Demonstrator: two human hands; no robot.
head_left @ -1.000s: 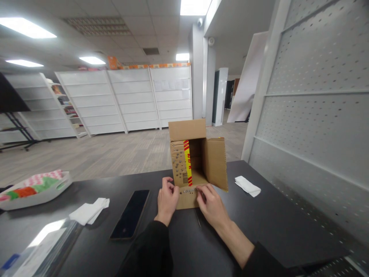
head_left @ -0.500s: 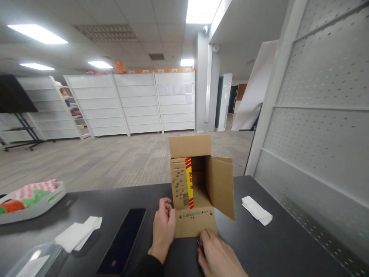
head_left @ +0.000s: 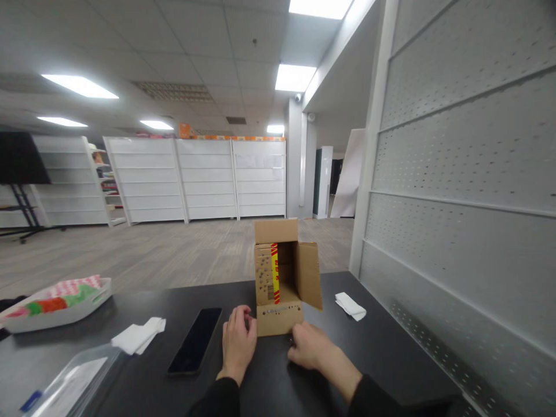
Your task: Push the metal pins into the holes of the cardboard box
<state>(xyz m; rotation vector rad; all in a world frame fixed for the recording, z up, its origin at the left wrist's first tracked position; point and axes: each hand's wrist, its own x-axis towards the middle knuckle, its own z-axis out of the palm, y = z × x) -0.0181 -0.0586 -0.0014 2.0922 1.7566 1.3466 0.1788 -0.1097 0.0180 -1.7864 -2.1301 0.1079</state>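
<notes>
An open cardboard box (head_left: 263,272) lies on its side on the black table, its opening facing me. Its front flap is folded down flat, with a row of small holes and grey marks across it; yellow-red tape runs down the left flap. To the left of the lower flap rests my left hand (head_left: 238,339), fingers loosely bent and slightly apart, holding nothing I can see. At the flap's front right corner my right hand (head_left: 310,346) is closed in a pinch, with a tiny dark tip showing by the fingers; the thing itself is too hidden to name.
A black phone (head_left: 195,340) lies left of my left hand. Folded white tissues (head_left: 138,336) and a clear plastic case (head_left: 82,370) are further left, near a white basket (head_left: 98,298) of coloured cloth. Another tissue (head_left: 350,306) lies right of the box, near a perforated panel (head_left: 434,231).
My view has tilted up and drawn back, so the box and hands look smaller. Both hands stay by the lower flap; the right hand still pinches at its front right corner.
</notes>
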